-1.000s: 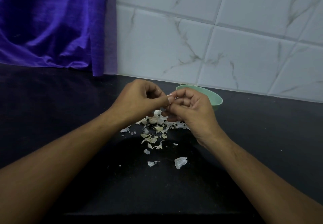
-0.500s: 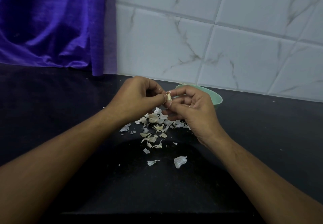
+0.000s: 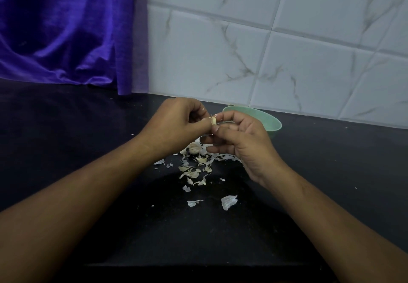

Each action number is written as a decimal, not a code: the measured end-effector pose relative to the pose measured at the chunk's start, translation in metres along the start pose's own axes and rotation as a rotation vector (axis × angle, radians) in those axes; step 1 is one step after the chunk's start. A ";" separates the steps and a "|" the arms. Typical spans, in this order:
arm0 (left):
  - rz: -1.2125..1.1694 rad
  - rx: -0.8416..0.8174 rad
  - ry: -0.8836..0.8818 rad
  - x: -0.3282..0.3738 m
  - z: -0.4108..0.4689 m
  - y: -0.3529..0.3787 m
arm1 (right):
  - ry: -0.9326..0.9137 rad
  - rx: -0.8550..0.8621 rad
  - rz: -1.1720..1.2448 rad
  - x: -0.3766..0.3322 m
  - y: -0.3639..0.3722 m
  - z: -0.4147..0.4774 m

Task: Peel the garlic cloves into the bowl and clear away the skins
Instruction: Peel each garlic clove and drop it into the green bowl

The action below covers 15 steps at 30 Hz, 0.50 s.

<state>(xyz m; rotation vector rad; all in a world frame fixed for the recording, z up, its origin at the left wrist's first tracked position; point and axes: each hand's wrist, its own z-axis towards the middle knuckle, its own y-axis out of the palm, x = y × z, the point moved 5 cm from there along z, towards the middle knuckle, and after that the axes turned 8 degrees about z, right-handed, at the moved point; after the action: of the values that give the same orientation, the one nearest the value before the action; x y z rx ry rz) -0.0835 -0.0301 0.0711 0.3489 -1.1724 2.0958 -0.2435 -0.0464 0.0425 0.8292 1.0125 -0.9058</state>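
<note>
**2 hands pinch 1 garlic clove at the left rim of the green bowl**

The green bowl point(image 3: 271, 122) stands on the black countertop point(image 3: 331, 163), close to the marbled tile wall point(image 3: 265, 51) behind it; its inside is hidden from this angle.

Just left of the bowl's rim and raised off the counter, the garlic clove point(image 3: 213, 121) sits between both hands; the left hand point(image 3: 176, 126) has its fingers curled in and pinches the clove from the side away from the bowl; the right hand point(image 3: 240, 141), covering the bowl's near-left part, pinches the same clove with thumb and forefinger, its other fingers loosely bent below.

Nearer the person than the bowl and to its left, a heap of garlic skins point(image 3: 198, 163) lies on the counter under the hands; 1 larger loose skin point(image 3: 229, 202) lies further from the bowl, well towards the person, with 1 smaller scrap point(image 3: 193, 203) beside it.

Far left of the bowl, a purple curtain point(image 3: 61, 28) hangs down to the counter.
</note>
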 end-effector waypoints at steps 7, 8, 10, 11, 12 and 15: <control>0.017 -0.003 0.012 0.002 0.000 0.000 | 0.045 0.000 0.076 0.002 -0.003 0.002; 0.022 -0.006 0.009 0.002 0.000 0.000 | 0.041 0.000 0.067 0.002 -0.003 0.002; 0.013 -0.012 -0.002 0.000 0.000 0.000 | 0.017 0.002 0.042 0.002 -0.004 0.002; 0.000 -0.018 -0.012 -0.001 0.000 0.000 | 0.003 0.005 0.031 0.001 -0.005 0.002; -0.012 -0.027 -0.019 -0.002 0.000 0.000 | -0.008 0.008 0.021 0.001 -0.005 0.002; -0.016 -0.036 -0.021 -0.002 0.000 0.000 | -0.011 0.016 0.014 0.000 -0.006 0.002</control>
<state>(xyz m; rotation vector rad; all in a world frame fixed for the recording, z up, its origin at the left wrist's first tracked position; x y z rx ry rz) -0.0820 -0.0304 0.0704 0.3629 -1.2140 2.0598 -0.2486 -0.0508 0.0421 0.8428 0.9899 -0.9071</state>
